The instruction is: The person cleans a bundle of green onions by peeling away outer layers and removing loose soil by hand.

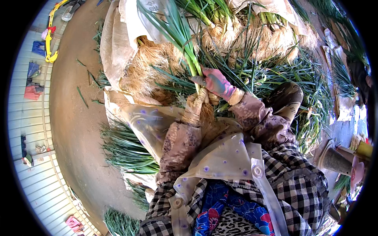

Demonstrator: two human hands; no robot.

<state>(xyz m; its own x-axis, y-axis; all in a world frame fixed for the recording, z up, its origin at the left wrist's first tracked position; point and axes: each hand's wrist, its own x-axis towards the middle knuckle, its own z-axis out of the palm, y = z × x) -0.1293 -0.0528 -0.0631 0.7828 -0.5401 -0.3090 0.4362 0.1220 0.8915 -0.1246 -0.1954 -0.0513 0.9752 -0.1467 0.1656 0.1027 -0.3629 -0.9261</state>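
Note:
A few green onions [191,59] stand upright in front of my chest, their leaves leaning up and left. My left hand [193,109], in a dirty tan glove, is closed around the pale stalk bases. Tan roots [207,112] hang below it, over my lap. Just above, my right hand [220,84], in a pink and grey glove, has its thumb and fingers closed on the stalks. The fingertips of both hands partly hide the stalks where they meet. A clear plastic apron with purple dots [212,157] covers my front, under the hands.
Root-heavy green onion bundles [145,65] lie ahead, partly under pale sacks [114,47]. Loose green leaves [275,74] pile up to the right, around my boot [289,98]. More green onions [128,147] lie at left beside the brown floor [78,102]. A grey bucket [334,159] stands far right.

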